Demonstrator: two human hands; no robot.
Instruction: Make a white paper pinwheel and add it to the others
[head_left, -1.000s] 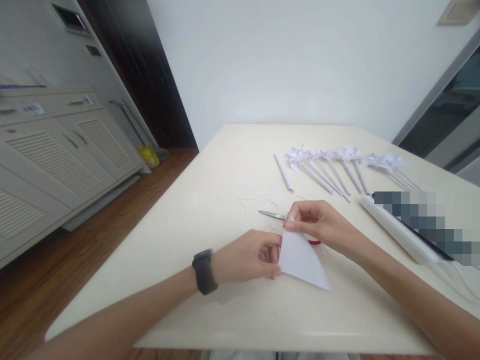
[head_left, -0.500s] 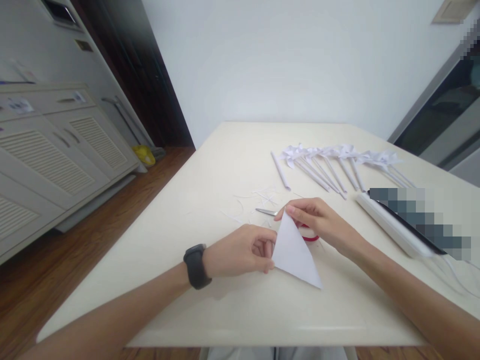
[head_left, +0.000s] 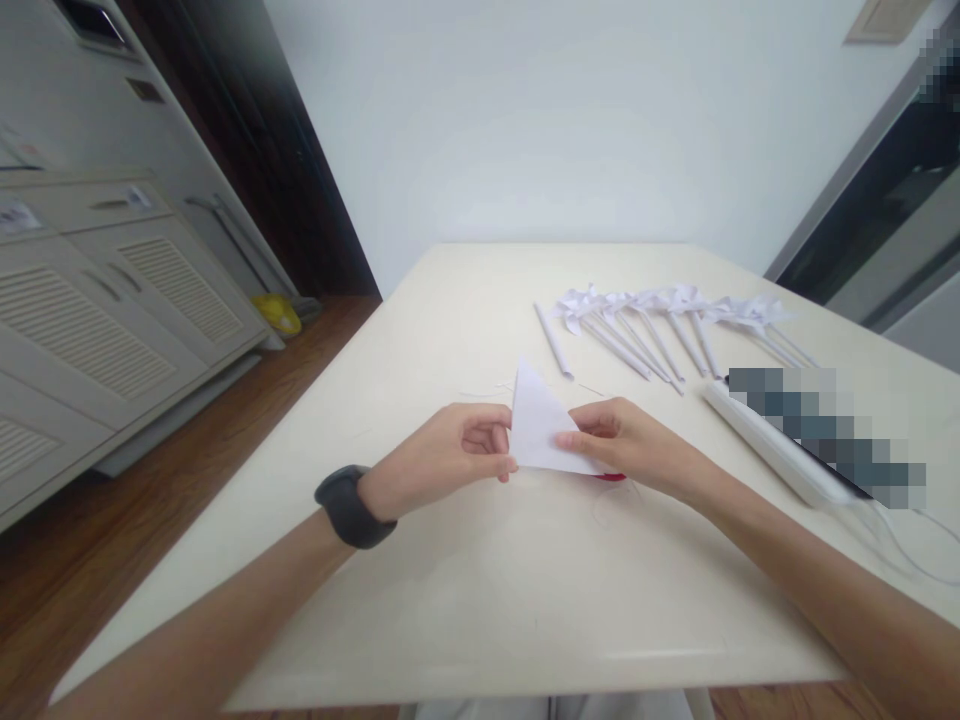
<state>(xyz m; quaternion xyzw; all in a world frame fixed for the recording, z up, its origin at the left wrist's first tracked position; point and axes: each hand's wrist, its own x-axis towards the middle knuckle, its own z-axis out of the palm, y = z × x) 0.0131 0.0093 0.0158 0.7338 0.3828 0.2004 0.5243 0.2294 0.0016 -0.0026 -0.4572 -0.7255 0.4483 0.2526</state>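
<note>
A white paper triangle (head_left: 541, 425), its tip pointing up and away from me, is held above the table between both hands. My left hand (head_left: 457, 445), below a black wristwatch (head_left: 352, 505), pinches the paper's lower left corner between thumb and fingers. On the right side, my right hand (head_left: 622, 435) grips the sheet with the thumb on its front face and the fingers behind. Part of a red scissor handle (head_left: 611, 477) shows under the paper; the blades are hidden. Thin paper strips (head_left: 484, 392) lie behind the triangle, mostly covered by it.
On the white table (head_left: 420, 600), several paper pinwheels (head_left: 660, 300) with rolled-paper sticks lie at the back right. A single paper roll (head_left: 553, 340) is left of them. A white, long object (head_left: 772, 440) with a cable lies to the right, partly blurred out.
The paper has turned and moved up and left. My right hand has shifted from its tip down to its right edge. My left hand still holds the left corner.
</note>
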